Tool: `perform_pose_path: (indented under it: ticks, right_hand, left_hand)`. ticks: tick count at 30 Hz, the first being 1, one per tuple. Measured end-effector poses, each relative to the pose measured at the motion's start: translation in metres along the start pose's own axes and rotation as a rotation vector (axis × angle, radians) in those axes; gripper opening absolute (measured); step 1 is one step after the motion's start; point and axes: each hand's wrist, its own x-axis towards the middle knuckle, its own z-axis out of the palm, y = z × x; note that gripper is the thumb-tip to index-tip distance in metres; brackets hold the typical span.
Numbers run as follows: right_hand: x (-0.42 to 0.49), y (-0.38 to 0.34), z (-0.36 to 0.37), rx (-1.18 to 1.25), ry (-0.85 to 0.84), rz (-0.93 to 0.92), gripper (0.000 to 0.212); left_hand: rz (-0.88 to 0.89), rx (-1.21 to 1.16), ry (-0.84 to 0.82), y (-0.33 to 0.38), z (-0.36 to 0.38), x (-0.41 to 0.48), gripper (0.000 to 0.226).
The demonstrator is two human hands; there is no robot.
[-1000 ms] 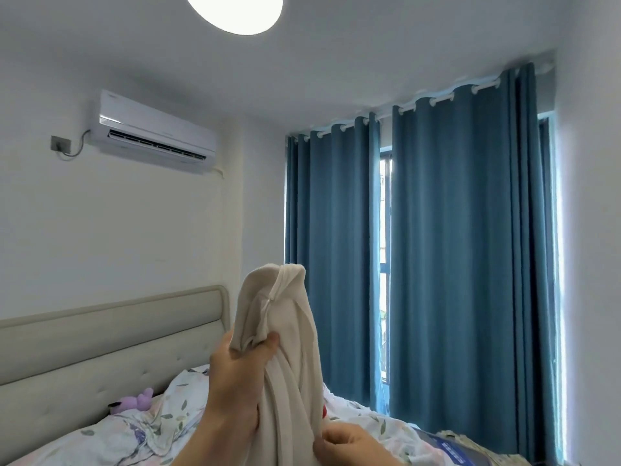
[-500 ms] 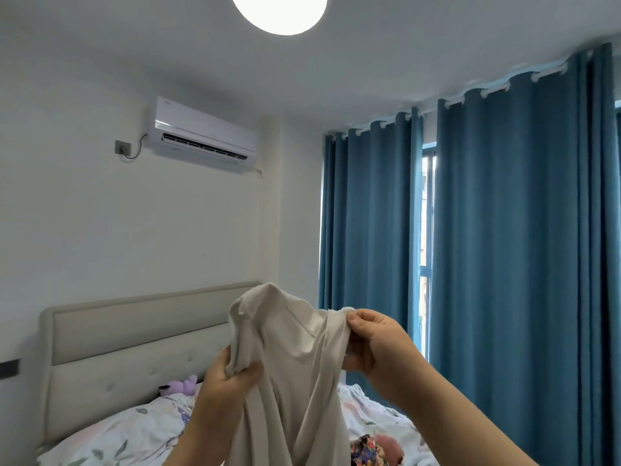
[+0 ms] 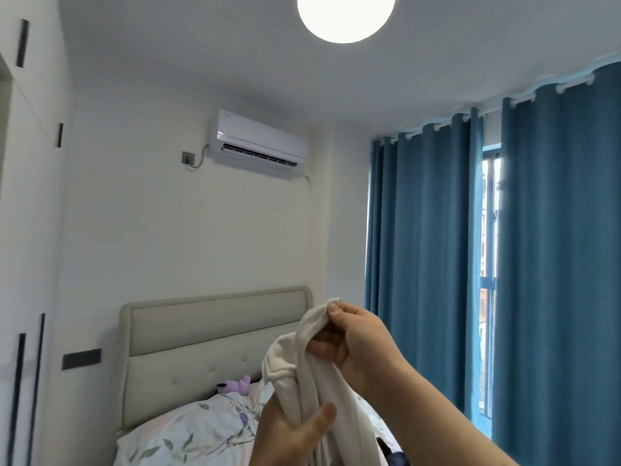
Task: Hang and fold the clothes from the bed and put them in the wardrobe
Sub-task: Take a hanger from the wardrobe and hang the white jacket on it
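Both hands were up in front of the padded beige headboard [image 3: 215, 326]: right hand [image 3: 356, 341] pinched the top of a cream knit garment [image 3: 312, 375], left hand [image 3: 295, 435] gripped it lower down. Left of the headboard stood a white wardrobe [image 3: 30, 230]; to the right of it hung blue curtains [image 3: 423, 230].

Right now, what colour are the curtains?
Blue curtains, clearest in the head view.
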Motion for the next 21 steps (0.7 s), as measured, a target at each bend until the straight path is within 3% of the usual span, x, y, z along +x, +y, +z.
perform_pose_path:
  ticks: [5,7,10,12,14,17,21]
  right_hand:
    - [0.009,0.039,0.047,-0.229,-0.047,-0.052,0.023]
    - [0.009,0.058,0.060,-0.369,-0.076,-0.096,0.023]
    - [0.007,0.091,0.074,-0.570,-0.118,-0.251,0.028]
    - [0.006,0.117,0.081,-0.717,-0.116,-0.386,0.028]
    - [0.005,0.144,0.091,-0.839,-0.106,-0.510,0.020]
    - [0.004,0.180,0.108,-0.852,-0.120,-0.576,0.023]
    - [0.017,0.232,0.135,-0.813,-0.228,-0.522,0.024]
  left_hand:
    - [-0.059,-0.055,0.218,-0.010,-0.064,0.015,0.032]
    - [-0.086,-0.056,0.214,-0.017,-0.089,0.017,0.040]
    - [0.017,0.014,0.351,-0.015,-0.130,0.029,0.061]
    - [0.068,0.097,0.427,-0.024,-0.164,0.031,0.049]
    - [-0.030,0.059,0.444,-0.021,-0.196,0.018,0.025]
    - [-0.080,0.037,0.516,-0.018,-0.238,-0.003,0.005]
    - [-0.147,0.090,0.613,-0.027,-0.291,-0.013,0.021]
